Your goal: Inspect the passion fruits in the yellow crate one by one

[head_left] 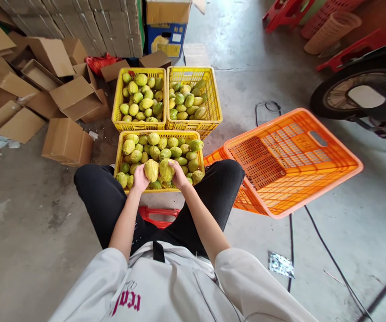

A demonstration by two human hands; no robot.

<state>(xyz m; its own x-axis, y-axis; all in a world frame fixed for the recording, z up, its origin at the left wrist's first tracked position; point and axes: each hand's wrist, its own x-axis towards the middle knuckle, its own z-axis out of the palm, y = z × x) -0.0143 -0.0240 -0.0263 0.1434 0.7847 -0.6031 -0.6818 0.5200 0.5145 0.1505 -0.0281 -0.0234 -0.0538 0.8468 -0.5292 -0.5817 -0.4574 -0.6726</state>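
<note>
Head camera view showed both hands out in front of the seated person, over the near yellow crate [156,191]. The left hand [141,179] was curved around the left side of one fruit, the left fruit [152,170], its thumb toward the top and its palm against the skin. The right hand [180,177] gripped the right fruit [166,170] from its right side in much the same way. Both hands were partly closed, each spread only about as wide as its fruit. The fingers beneath were largely hidden, so I could not fairly tell how far they wrapped around.

The two held fruits sat side by side between the hands, very close together, above the near part of the crate. Both were yellow-green with an uneven surface. More fruit [165,154] filled the near yellow crate, mostly on the far side of the hands.

Two further yellow crates stood just beyond it: the far left crate [139,125], heaped with similar fruit, and the far right crate [214,91], filled less high. To the right, beside the person's right knee [228,174], an orange crate [300,154] stood tilted. Cardboard boxes [67,141] lay scattered to the left, and a red stool [159,211] showed between the legs.
</note>
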